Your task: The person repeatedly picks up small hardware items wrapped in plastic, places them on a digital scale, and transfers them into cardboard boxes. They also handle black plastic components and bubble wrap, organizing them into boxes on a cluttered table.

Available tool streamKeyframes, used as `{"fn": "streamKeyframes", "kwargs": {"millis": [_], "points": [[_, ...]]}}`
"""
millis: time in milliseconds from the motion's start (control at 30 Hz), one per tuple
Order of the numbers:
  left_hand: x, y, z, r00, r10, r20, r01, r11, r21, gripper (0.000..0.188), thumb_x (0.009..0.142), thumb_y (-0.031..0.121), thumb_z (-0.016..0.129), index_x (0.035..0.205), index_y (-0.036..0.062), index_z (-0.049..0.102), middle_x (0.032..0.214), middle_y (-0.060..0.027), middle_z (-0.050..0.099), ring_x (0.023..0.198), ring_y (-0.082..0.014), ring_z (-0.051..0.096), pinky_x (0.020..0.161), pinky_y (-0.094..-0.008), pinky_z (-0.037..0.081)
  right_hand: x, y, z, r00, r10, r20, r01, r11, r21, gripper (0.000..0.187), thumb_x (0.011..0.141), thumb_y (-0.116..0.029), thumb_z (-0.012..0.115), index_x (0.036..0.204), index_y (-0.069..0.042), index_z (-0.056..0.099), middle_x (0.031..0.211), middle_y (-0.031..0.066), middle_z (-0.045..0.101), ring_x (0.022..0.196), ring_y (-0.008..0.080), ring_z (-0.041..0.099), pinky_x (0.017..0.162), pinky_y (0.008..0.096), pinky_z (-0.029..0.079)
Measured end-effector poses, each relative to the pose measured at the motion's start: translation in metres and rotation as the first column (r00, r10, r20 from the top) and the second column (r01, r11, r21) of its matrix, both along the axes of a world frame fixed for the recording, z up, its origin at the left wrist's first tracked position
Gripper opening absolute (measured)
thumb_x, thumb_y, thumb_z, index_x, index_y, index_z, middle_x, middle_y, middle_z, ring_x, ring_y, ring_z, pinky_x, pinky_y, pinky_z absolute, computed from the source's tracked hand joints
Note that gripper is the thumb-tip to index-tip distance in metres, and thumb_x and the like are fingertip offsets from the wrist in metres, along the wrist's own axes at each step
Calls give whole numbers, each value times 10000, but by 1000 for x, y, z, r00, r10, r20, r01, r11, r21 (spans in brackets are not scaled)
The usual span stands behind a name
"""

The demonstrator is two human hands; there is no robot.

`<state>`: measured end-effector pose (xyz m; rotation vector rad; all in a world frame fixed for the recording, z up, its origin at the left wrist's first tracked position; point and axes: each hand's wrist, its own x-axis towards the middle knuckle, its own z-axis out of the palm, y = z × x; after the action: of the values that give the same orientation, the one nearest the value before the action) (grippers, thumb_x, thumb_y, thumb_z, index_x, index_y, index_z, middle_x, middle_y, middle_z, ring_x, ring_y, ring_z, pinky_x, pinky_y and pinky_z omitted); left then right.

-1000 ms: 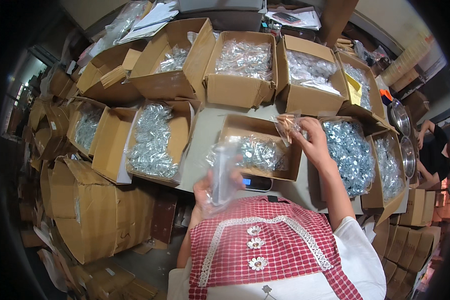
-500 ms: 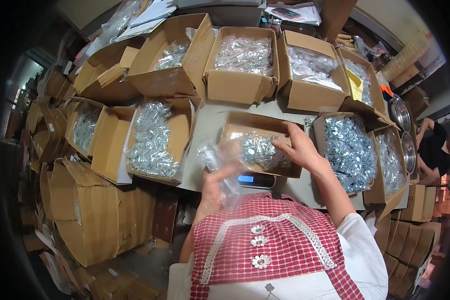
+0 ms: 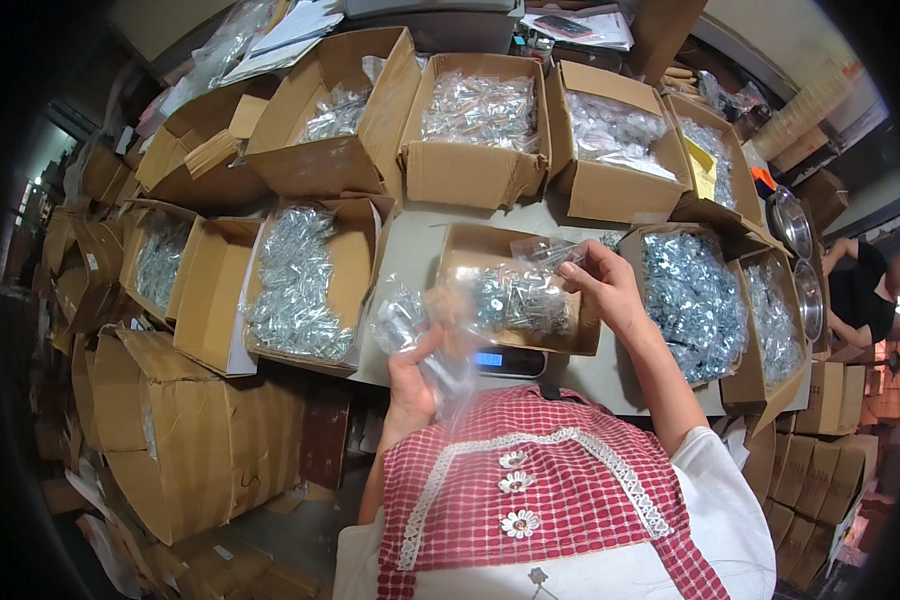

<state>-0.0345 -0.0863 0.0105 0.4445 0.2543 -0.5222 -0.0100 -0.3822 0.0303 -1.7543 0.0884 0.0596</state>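
Observation:
In front of me a shallow cardboard box sits on a scale with a lit blue display. Shiny screw-like metal pieces, some apparently in clear plastic, lie inside it. My right hand, over the box's right side, pinches a small clear packet that holds dark metal pieces. At the box's left side, my left hand has closed on a bunch of clear plastic bags; its fingertips are smeared by motion.
Cardboard boxes of bagged metal parts surround the scale: one at left, one behind, one at right. Steel bowls stand at the far right, near another person. A large carton stands lower left.
My right hand has risen slightly from the metal pieces, and a small packet now shows in its fingers. My left hand and the plastic bags have shifted a little left.

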Motion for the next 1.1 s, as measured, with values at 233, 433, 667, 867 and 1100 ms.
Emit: {"fn": "streamKeyframes", "kwargs": {"millis": [233, 433, 667, 867, 1100], "points": [[-1, -16, 11, 997, -26, -79, 30, 999, 42, 543, 868, 92, 616, 1383, -9, 479, 1302, -186, 608, 1118, -313, 643, 1016, -484, 530, -11, 34, 30, 924, 375, 77, -367, 925, -97, 258, 962, -186, 674, 1140, -1, 704, 956, 121, 734, 868, 123, 683, 770, 292, 547], [5, 6, -8, 966, 114, -232, -121, 992, -18, 320, 798, 63, 632, 1098, -48, 630, 974, -168, 697, 897, -297, 697, 880, -435, 599, 11, 26, -2, 980, 193, -40, -192, 891, -412, 263, 994, -192, 635, 1141, 20, 685, 1032, 124, 712, 932, 202, 690, 853, 335, 552], [8, 21, -45, 975, 126, -184, -155, 977, -149, 372, 780, 38, 605, 1148, -16, 608, 1032, -153, 677, 906, -294, 685, 862, -452, 595, 1, 39, -31, 906, 389, 166, -200, 739, -643, 583, 848, -233, 756, 1342, -8, 542, 1345, 218, 558, 1213, 403, 547, 1048, 448, 451], [7, 15, -28, 983, 139, -124, -153, 981, -116, 600, 776, 18, 580, 1367, 27, 476, 1334, -198, 549, 1187, -322, 588, 996, -481, 539, 25, 90, -50, 904, 396, 163, -211, 743, -636, 492, 735, -200, 754, 1154, 9, 602, 1224, 249, 583, 1215, 430, 507, 1051, 543, 395], [-6, 12, 8, 982, 149, 120, -155, 987, 43, 631, 770, -20, 578, 1386, 80, 480, 1329, -189, 555, 1244, -345, 559, 1054, -509, 499, 13, 92, -3, 904, 299, 305, -201, 928, -314, 213, 855, -148, 746, 974, -4, 645, 925, 131, 659, 803, 301, 649, 747, 394, 521]]}}
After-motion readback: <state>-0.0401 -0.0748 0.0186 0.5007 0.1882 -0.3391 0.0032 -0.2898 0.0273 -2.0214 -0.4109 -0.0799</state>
